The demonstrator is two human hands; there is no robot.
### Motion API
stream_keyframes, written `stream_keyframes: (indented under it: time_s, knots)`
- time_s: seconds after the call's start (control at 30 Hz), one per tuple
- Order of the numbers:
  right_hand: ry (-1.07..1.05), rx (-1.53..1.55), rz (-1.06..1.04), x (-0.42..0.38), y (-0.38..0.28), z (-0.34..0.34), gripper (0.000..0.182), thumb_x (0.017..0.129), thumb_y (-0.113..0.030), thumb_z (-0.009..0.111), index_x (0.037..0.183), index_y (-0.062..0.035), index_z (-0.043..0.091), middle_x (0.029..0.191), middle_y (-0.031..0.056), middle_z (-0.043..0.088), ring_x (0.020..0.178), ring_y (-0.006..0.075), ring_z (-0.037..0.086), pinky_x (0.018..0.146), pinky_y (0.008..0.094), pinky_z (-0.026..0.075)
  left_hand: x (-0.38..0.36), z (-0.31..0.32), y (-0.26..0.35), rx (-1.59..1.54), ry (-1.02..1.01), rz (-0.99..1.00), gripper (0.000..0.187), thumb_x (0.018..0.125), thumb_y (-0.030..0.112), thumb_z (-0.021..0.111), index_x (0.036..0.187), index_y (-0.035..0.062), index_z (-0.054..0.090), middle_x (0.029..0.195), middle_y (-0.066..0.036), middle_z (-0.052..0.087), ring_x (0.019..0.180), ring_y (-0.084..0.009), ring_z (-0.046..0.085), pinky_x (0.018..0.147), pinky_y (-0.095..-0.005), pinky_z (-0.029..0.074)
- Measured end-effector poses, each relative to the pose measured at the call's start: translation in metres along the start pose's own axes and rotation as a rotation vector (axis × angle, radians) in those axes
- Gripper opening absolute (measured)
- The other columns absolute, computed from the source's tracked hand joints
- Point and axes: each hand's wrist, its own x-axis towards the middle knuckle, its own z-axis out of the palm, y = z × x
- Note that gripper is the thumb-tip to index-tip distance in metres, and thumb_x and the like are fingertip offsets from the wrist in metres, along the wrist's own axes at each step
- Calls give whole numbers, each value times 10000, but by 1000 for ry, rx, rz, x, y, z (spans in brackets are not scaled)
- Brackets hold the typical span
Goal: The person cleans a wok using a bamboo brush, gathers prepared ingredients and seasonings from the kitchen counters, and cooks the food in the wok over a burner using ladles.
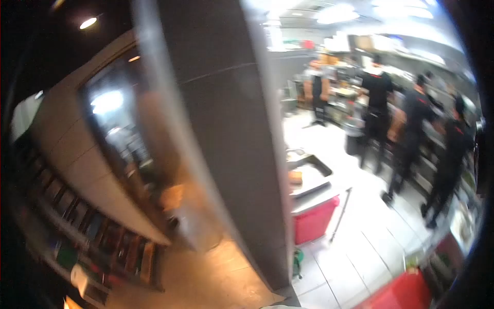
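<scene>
Neither of my hands shows in the head view. A dark grey wall end (226, 129) stands upright right in front of me and splits the view in two. To its right, a black tray (314, 172) with an orange-brown item in it rests on a pale surface. Below that surface hangs or stands a red bin-like panel (316, 221). The picture is blurred by motion, so small details cannot be made out.
Several people in dark clothes, one nearest (447, 159), stand along a kitchen counter at right. White floor tiles (355, 257) lead toward them. A red container (401, 293) is at bottom right. Left are a framed mirror or window (116, 118) and shelves (98, 232).
</scene>
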Motion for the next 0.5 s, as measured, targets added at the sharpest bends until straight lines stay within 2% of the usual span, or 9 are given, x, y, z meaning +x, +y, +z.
stream_keyframes:
  time_s: [0.07,0.1,0.17,0.23,0.33,0.37,0.43,0.47,0.5]
  knots:
    - [58,62,-76,27,-19,1,262,850,-134,521,1093,-75,443,705,100,514,482,239,489,429,453,477,24,-1,18,-23,-39,30,297,825,246,514,936,9,653,887,-134,655,753,-241,620,653,-371,481]
    - [163,205,-44,17,-47,16,225,846,-99,497,1058,-36,459,707,111,514,510,245,514,443,420,490,36,-5,29,5,-58,35,294,825,243,514,937,9,653,885,-133,655,750,-239,620,650,-370,481]
    - [164,156,-18,-16,-104,33,318,834,-85,489,1137,11,486,822,151,566,667,301,623,507,420,529,65,-1,54,25,-106,62,289,826,237,515,938,9,652,882,-129,655,744,-236,619,645,-369,481]
    - [130,250,37,-23,-109,43,288,845,-125,490,1116,-29,484,868,136,561,610,260,625,468,391,530,95,4,83,35,-155,108,284,827,232,516,940,9,651,878,-126,654,738,-232,618,639,-367,482]
    - [111,168,176,-57,-102,43,228,832,-122,541,1036,-20,534,872,155,596,596,268,630,494,393,542,134,13,126,45,-241,191,276,828,223,518,942,9,650,873,-122,654,730,-227,617,631,-365,482]
    - [154,211,207,-62,-82,36,228,832,-122,541,1036,-20,534,872,155,596,596,268,630,494,393,542,146,15,140,48,-271,220,274,828,220,518,942,9,650,871,-120,654,727,-226,617,628,-364,482]
    - [176,12,354,-53,-27,0,176,833,-119,548,975,-16,549,801,147,597,576,269,628,504,402,547,166,21,164,45,-317,273,269,829,214,519,944,9,649,868,-117,654,721,-222,616,623,-362,482]
    - [81,-342,179,-8,72,-29,148,840,-118,547,948,-17,550,778,147,601,571,279,629,507,418,548,174,25,175,21,-332,284,266,829,211,520,944,9,648,866,-115,654,718,-221,616,620,-362,482]
    - [107,-325,206,-27,68,-35,148,840,-118,547,948,-17,550,778,147,601,571,279,629,507,418,548,181,30,186,-21,-342,263,264,829,209,520,945,9,648,864,-114,654,715,-219,616,617,-361,483]
